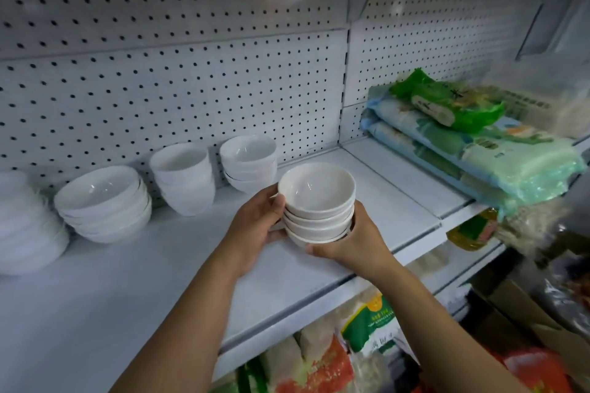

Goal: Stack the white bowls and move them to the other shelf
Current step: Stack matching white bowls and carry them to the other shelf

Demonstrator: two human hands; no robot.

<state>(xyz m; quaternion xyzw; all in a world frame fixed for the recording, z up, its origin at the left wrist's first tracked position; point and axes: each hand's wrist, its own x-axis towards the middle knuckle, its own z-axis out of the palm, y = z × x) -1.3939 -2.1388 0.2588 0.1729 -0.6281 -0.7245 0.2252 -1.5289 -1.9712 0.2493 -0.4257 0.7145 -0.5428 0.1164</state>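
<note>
Above white shelf [178,265], left hand [255,226], right hand [357,239] gripping bowl stack [317,204]

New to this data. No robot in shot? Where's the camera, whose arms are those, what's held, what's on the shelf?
No robot here: a person works with bare hands. The single picture comes from a wide-angle camera worn on their head, looking forward and down, which is why two forearms reach in from the bottom. The left hand and right hand grip a small stack of white bowls from either side, over a white shelf with a pegboard back. Whether the stack rests on the shelf or is lifted is unclear. Behind it and to the left stand more bowl stacks. On the neighbouring shelf to the right lie packaged bags.
</note>
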